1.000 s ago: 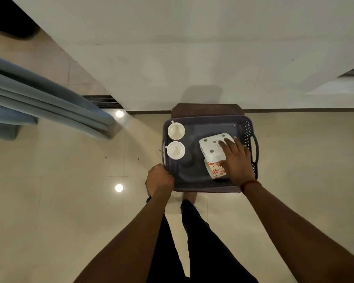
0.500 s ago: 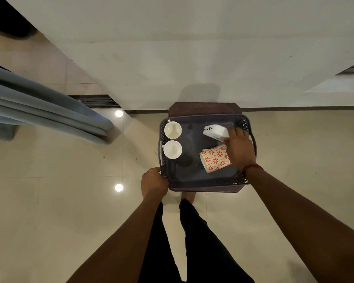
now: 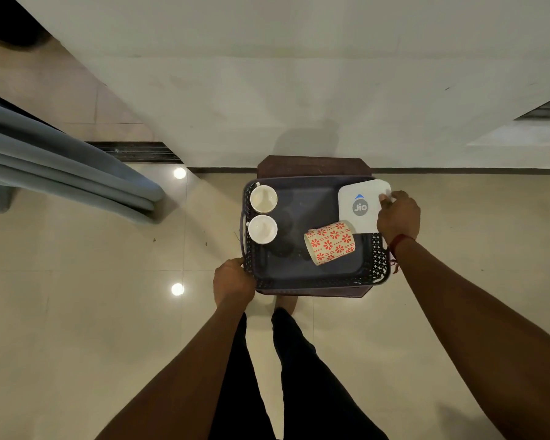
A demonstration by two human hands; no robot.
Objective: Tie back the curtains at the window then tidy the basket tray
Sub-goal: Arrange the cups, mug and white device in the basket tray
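A dark perforated basket tray (image 3: 315,282) rests on a small brown stool (image 3: 311,165). Two white cups (image 3: 263,198) (image 3: 262,229) stand upright along its left side. A mug with red flowers (image 3: 330,242) lies on its side near the middle right. My right hand (image 3: 398,215) grips a white flat box with a grey round logo (image 3: 359,206), tilted up against the tray's far right corner. My left hand (image 3: 233,281) holds the tray's near left corner. Blue-grey curtains (image 3: 61,173) hang at the left.
A white wall rises behind the stool. Glossy beige floor tiles spread all around, with two light reflections at the left. My legs in dark trousers stand just in front of the stool. A window track runs behind the curtains.
My right hand lifted the white box off the flowered mug and carried it to the tray's far right corner, turning it logo side up. The mug now lies uncovered. My left hand stayed put.
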